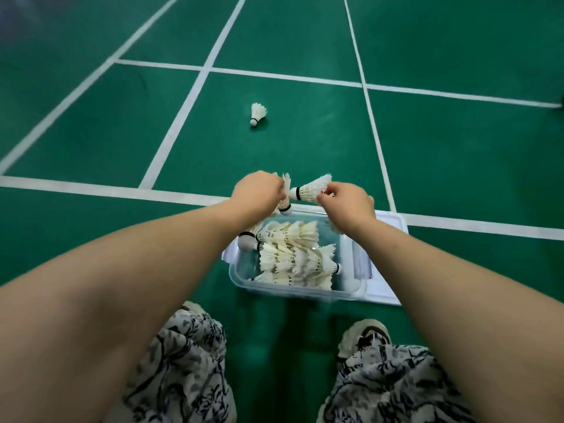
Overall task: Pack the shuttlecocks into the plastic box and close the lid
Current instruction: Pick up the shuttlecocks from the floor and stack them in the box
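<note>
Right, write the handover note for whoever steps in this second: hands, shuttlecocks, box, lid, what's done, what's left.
Left hand: holds the first shuttlecock, cork down, above the box's far edge.
Right hand: pinches the feathers of the second shuttlecock, which lies sideways with its cork toward the left hand.
Plastic box: open on the green floor, stacked shuttlecocks inside.
Lid: off, flat at the box's right side.
Done: several stacks packed.
Left: put in both held ones, fetch the loose shuttlecock on the court beyond the box, close the lid.
</note>
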{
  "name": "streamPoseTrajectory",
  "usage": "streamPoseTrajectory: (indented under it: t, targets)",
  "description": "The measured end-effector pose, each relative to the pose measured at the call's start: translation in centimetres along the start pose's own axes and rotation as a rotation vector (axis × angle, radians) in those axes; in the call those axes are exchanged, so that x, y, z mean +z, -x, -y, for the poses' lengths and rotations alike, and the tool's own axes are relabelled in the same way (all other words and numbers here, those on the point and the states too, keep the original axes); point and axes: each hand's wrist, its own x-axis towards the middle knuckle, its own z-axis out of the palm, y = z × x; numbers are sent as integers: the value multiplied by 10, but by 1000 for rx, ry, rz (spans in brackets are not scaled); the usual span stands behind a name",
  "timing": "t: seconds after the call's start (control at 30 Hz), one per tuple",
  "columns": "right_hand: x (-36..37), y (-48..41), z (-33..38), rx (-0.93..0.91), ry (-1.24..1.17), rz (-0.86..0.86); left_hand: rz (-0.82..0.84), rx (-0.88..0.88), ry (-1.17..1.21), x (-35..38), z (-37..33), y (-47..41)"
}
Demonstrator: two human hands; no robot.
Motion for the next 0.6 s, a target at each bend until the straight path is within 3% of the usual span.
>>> streamPoseTrajectory:
  t: [0.23, 0.6]
  targets:
    - [11, 39, -31, 74, 40, 3, 31, 45, -46, 22, -11, 33]
    - [23, 42, -60, 291, -16, -3, -74, -87, 126, 36, -1, 45]
